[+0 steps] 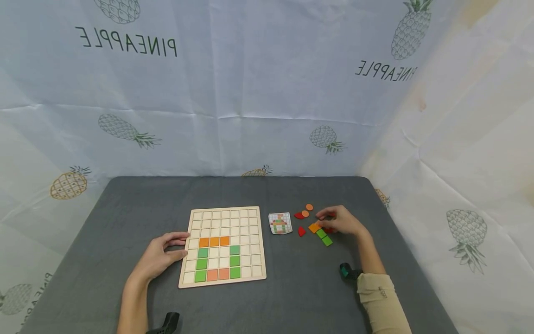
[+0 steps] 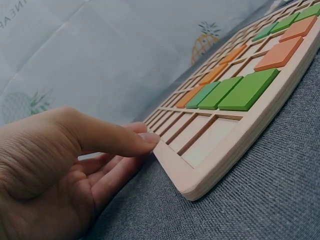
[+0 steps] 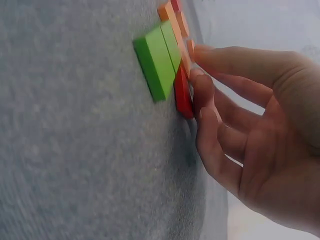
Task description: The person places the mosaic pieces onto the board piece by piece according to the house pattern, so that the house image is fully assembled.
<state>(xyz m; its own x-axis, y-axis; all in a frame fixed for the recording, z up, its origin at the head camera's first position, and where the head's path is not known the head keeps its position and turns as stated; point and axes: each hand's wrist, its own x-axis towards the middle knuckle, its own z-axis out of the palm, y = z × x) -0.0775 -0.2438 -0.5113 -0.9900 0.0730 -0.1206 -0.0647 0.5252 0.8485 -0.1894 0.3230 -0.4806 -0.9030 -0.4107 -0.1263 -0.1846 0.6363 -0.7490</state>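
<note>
A wooden grid board lies on the table with orange, green and salmon squares in some cells. At its left edge, my left hand holds the rim, the thumb on the frame. My right hand is low over loose pieces right of the board, thumb and index finger apart. Its thumb tip is beside an orange square; contact is unclear. Two green squares lie just below that. Red pieces are partly hidden by the fingers.
A small printed pattern card lies between the board and the pieces. Near it are a red piece and orange discs. Black wrist devices are on both arms. Pineapple-print cloth hangs behind the grey table.
</note>
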